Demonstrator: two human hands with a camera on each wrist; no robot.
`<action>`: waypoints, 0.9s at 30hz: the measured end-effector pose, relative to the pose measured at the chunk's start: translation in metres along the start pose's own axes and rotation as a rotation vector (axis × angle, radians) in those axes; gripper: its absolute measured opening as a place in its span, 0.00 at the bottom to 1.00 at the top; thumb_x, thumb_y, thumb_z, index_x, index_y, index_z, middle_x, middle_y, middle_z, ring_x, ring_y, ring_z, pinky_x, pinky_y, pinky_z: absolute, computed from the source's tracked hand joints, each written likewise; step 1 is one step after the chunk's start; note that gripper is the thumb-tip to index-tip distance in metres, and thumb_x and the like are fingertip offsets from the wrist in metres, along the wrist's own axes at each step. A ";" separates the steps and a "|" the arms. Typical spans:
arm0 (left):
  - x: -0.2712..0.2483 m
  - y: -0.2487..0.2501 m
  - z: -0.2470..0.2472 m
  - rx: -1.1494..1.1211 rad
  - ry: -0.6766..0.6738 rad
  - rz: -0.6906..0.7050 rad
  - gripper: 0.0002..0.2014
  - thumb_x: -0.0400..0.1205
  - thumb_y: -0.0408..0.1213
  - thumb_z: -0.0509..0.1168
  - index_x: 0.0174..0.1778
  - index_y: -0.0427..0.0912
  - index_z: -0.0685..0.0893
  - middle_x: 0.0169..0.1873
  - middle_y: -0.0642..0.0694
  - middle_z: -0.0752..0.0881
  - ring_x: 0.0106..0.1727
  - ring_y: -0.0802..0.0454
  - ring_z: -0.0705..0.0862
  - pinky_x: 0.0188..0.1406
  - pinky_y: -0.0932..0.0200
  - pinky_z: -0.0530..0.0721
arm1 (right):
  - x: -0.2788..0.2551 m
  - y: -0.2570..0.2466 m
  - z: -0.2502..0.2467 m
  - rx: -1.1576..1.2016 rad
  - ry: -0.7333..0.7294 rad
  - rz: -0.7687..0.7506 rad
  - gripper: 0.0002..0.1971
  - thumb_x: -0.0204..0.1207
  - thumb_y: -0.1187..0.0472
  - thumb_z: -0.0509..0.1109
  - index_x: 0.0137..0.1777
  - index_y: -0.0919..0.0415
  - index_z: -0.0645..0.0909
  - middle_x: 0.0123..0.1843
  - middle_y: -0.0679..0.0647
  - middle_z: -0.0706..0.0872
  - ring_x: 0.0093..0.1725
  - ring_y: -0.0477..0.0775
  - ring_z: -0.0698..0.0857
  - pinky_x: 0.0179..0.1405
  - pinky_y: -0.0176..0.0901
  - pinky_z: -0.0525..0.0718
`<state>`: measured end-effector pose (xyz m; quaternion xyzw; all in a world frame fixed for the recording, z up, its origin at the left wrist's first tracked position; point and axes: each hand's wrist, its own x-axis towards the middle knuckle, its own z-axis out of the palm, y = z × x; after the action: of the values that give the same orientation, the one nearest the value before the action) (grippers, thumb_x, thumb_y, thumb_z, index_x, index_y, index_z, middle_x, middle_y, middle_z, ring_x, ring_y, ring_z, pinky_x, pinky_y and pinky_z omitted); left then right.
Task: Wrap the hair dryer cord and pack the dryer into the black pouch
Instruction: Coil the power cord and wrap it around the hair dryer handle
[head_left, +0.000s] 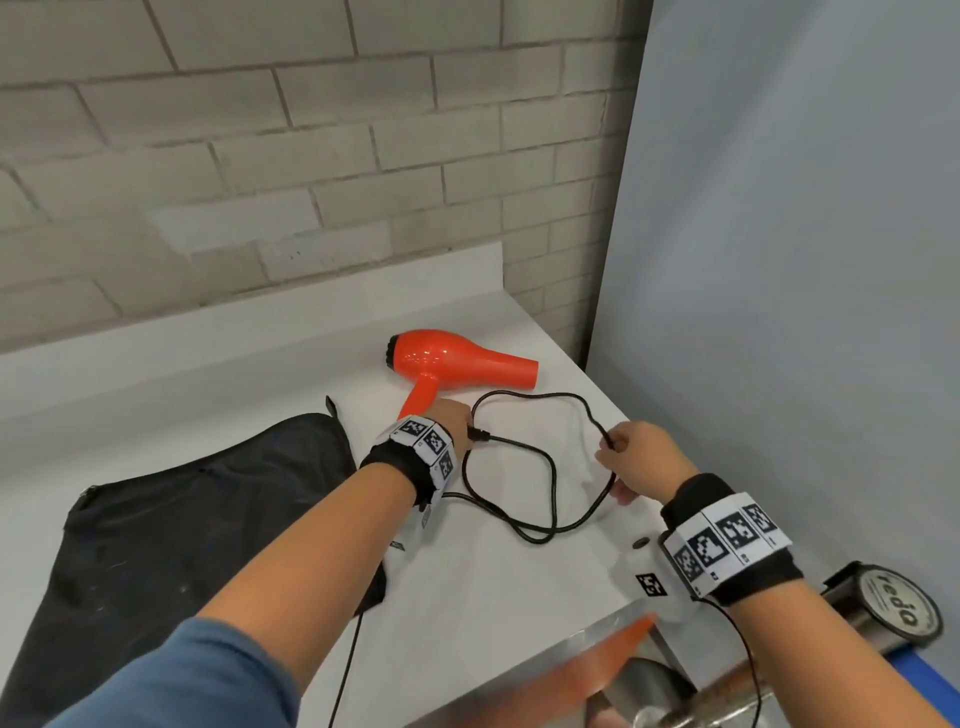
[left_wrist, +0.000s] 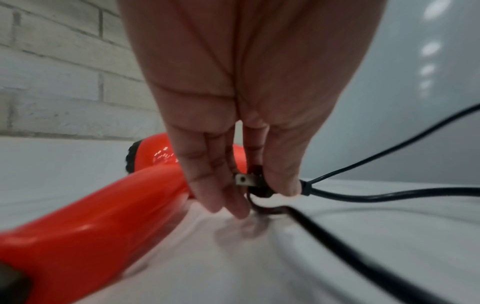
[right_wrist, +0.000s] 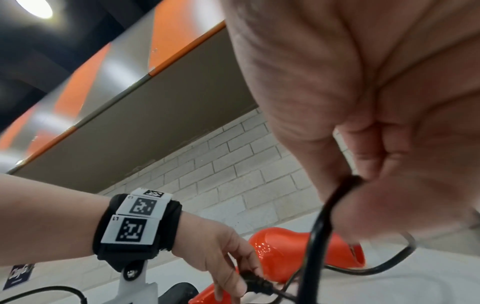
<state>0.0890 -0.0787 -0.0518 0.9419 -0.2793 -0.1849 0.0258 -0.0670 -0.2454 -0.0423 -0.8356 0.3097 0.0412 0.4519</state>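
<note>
Overhead, the orange dryer is seen lying on the white desk, its handle toward the left hand, with the black pouch flat just beside it on the left. The cord is sprawled in loose loops between the 2 hands; the plug is pinched by the left hand, and a stretch of cord is pinched by the right hand. A knot could form if the crossing loops are pulled taut. Open room is judged ample to the left; the desk edge and a grey panel lie close on the right, and a metal fixture crowds the near corner.

From the left wrist, the plug is held between thumb and fingers, its metal prong showing, just beside the dryer handle. The plug could slip if the cord is tugged.

From the right wrist, the cord is pinched by curled fingers and hangs down toward the desk. The dryer could be dragged toward the edge by a hard pull.
</note>
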 end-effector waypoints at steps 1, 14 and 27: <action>-0.004 0.004 -0.002 -0.069 0.034 0.016 0.15 0.79 0.36 0.63 0.62 0.39 0.78 0.58 0.41 0.82 0.60 0.44 0.80 0.55 0.59 0.76 | -0.004 -0.003 0.000 0.044 0.038 -0.072 0.04 0.78 0.66 0.63 0.50 0.65 0.77 0.42 0.59 0.81 0.23 0.53 0.81 0.18 0.35 0.83; -0.045 0.050 0.000 -0.889 0.112 0.292 0.13 0.75 0.26 0.64 0.54 0.39 0.84 0.48 0.45 0.85 0.45 0.56 0.81 0.41 0.74 0.79 | -0.012 -0.015 0.013 -0.156 -0.161 -0.420 0.05 0.79 0.61 0.63 0.42 0.57 0.78 0.45 0.55 0.79 0.29 0.46 0.76 0.28 0.31 0.78; -0.011 0.041 0.011 -1.065 0.127 -0.011 0.15 0.82 0.37 0.60 0.28 0.41 0.76 0.25 0.45 0.78 0.19 0.62 0.80 0.22 0.70 0.80 | -0.018 0.020 -0.015 -0.431 -0.146 -0.236 0.22 0.77 0.73 0.51 0.48 0.54 0.85 0.44 0.51 0.85 0.48 0.53 0.81 0.47 0.36 0.74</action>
<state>0.0553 -0.1072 -0.0525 0.8093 -0.1398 -0.2436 0.5158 -0.0957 -0.2561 -0.0419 -0.9378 0.1606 0.1132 0.2862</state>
